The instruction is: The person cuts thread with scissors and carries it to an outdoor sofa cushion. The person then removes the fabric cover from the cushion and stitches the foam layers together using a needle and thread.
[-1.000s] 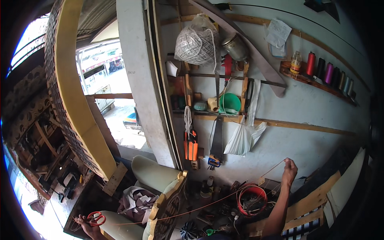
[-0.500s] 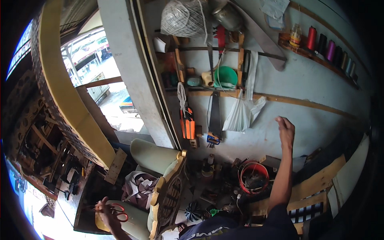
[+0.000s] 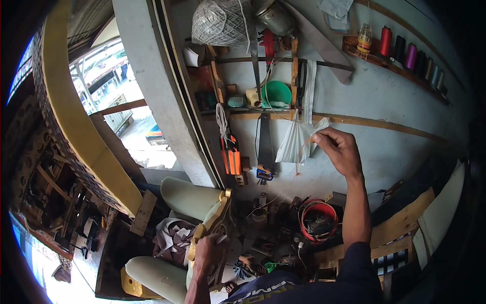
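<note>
A person's right hand (image 3: 341, 149), right of center, is pinching a thin orange-brown strand (image 3: 301, 154) between thumb and fingertips, its loose end dangling beside a hanging white bag (image 3: 287, 144). At lower center, the left hand (image 3: 206, 251) is showing in front of a chair's gilded frame (image 3: 227, 194); whether its fingers are gripping the blurred pale shape (image 3: 221, 239) there, one cannot tell. A red bucket (image 3: 331, 212) is sitting at lower right.
</note>
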The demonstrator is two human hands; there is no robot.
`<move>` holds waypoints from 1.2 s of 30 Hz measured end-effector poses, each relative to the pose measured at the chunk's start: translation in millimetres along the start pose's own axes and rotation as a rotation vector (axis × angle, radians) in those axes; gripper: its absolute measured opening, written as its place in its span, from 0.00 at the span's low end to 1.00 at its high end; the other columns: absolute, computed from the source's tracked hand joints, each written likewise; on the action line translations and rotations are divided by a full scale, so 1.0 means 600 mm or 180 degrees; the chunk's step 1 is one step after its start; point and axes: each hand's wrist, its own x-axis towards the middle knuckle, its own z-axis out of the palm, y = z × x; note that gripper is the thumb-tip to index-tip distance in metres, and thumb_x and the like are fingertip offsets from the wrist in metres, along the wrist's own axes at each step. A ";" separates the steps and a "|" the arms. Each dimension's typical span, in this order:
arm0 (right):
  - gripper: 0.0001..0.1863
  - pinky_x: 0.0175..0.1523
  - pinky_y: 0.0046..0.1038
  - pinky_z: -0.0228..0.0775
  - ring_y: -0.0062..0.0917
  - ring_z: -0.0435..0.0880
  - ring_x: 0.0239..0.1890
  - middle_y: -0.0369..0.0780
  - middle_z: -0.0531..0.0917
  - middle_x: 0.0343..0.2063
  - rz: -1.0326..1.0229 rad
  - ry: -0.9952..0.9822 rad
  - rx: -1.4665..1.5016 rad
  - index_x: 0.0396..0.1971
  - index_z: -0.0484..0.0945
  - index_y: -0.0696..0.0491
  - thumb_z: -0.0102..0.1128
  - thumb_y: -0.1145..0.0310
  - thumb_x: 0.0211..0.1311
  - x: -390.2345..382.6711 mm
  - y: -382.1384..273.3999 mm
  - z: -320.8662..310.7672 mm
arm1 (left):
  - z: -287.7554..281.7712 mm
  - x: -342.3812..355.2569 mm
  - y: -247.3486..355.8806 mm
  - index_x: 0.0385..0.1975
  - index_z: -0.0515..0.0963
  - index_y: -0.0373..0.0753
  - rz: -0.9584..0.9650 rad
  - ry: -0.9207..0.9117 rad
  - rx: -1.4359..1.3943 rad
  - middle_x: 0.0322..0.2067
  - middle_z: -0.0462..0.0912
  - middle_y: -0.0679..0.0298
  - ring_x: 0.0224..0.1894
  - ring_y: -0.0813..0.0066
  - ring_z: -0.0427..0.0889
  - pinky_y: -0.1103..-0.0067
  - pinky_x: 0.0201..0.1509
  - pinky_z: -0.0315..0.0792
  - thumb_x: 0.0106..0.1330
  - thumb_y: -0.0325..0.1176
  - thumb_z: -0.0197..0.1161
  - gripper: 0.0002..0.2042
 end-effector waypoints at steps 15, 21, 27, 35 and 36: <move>0.11 0.31 0.17 0.63 0.09 0.70 0.26 0.30 0.77 0.21 -0.0234 -0.0542 0.0510 0.35 0.83 0.61 0.63 0.67 0.69 0.008 -0.049 0.071 | -0.091 0.053 0.153 0.40 0.84 0.38 0.1311 0.1015 -0.0599 0.35 0.86 0.52 0.39 0.53 0.84 0.67 0.45 0.76 0.58 0.27 0.66 0.10; 0.12 0.37 0.16 0.67 0.10 0.76 0.29 0.33 0.83 0.24 -0.0124 -0.0720 0.0723 0.36 0.84 0.62 0.63 0.66 0.69 0.001 -0.027 0.100 | -0.124 0.071 0.107 0.41 0.84 0.35 0.1536 0.1407 0.0001 0.30 0.87 0.55 0.30 0.66 0.85 0.74 0.39 0.76 0.67 0.32 0.64 0.09; 0.08 0.31 0.21 0.71 0.16 0.83 0.25 0.41 0.85 0.24 -0.0568 -0.1258 0.0958 0.34 0.85 0.58 0.66 0.69 0.65 -0.020 -0.026 0.185 | -0.142 0.024 0.155 0.48 0.83 0.38 0.1049 0.0281 -0.1275 0.38 0.86 0.55 0.40 0.64 0.84 0.70 0.46 0.74 0.67 0.35 0.65 0.13; 0.09 0.38 0.25 0.73 0.24 0.83 0.32 0.40 0.84 0.28 -0.0874 -0.0748 0.0721 0.40 0.84 0.58 0.68 0.71 0.63 -0.030 -0.040 0.259 | -0.100 0.035 0.158 0.41 0.83 0.34 0.1021 0.0204 -0.1398 0.31 0.84 0.67 0.37 0.82 0.80 0.80 0.45 0.73 0.67 0.31 0.67 0.09; 0.11 0.42 0.31 0.72 0.34 0.81 0.37 0.40 0.83 0.32 -0.1121 -0.0233 0.0205 0.43 0.82 0.54 0.67 0.69 0.62 -0.034 -0.047 0.260 | -0.101 0.040 0.147 0.41 0.83 0.34 0.0908 0.0270 -0.1634 0.32 0.85 0.67 0.37 0.83 0.80 0.80 0.45 0.73 0.67 0.32 0.68 0.09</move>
